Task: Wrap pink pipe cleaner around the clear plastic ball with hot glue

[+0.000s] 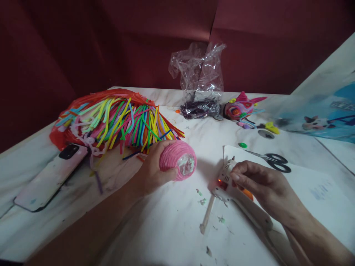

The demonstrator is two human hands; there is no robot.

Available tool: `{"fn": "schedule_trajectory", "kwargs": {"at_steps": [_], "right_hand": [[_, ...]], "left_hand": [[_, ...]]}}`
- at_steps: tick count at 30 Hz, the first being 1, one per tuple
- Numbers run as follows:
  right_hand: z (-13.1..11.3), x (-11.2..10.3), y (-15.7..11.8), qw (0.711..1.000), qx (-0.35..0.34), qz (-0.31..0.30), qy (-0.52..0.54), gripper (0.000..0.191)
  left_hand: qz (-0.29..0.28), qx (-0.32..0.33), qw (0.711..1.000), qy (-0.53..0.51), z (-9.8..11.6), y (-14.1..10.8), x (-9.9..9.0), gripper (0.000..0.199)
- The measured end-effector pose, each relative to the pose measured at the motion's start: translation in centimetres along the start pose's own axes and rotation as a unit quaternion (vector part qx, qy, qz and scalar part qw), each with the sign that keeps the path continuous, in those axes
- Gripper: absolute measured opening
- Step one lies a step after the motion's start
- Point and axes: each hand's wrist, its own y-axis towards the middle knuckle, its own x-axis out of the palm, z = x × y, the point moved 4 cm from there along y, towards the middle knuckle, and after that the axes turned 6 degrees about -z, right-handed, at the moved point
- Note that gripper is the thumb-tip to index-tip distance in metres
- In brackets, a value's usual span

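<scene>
My left hand (159, 166) is wrapped around a round piece covered in coiled pink pipe cleaner (169, 159). Its clear plastic end (185, 165) faces right, with whitish-green bits visible on it. On the right, the thumb and fingers of my right hand (260, 184) are closed at the side of a white hot glue gun (226, 173). A small red light glows on the gun, and its nozzle points away from me. My hand hides part of its body, and an orange part shows beneath my fingers.
A red plastic bag (62, 136) spills many-coloured pipe cleaners (133, 122) at the left, near a phone (52, 177). Behind stand a clear bag (202, 81) and a colourful pipe-cleaner figure (238, 109). Scissors (273, 160) lie by white paper (307, 188). Glue scraps (202, 201) dot the table.
</scene>
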Motion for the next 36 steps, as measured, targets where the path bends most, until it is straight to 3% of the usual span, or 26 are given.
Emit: {"fn": "schedule_trajectory", "kwargs": {"at_steps": [7, 15, 22, 27, 36], "right_hand": [[0.6, 0.9, -0.5, 1.0, 0.006, -0.024, -0.013, 0.063], [2.8, 1.6, -1.2, 0.994, 0.026, -0.104, -0.015, 0.045], [2.2, 2.9, -1.2, 0.987, 0.016, -0.143, -0.066, 0.055], [2.3, 3.2, -1.0, 0.985, 0.009, -0.14, -0.102, 0.036], [1.0, 4.6, -1.2, 0.976, -0.04, -0.157, -0.144, 0.052]], "left_hand": [[-0.002, 0.002, 0.999, -0.037, -1.1, 0.3, -0.3, 0.058], [-0.003, 0.004, 0.999, -0.045, -1.2, 0.5, -0.3, 0.058], [-0.006, -0.004, 0.999, -0.046, -1.4, 0.3, -0.4, 0.058], [-0.032, -0.011, 0.999, -0.043, -1.7, 0.3, -0.6, 0.065], [0.006, 0.017, 1.0, -0.015, -2.5, 0.7, -0.3, 0.074]]}}
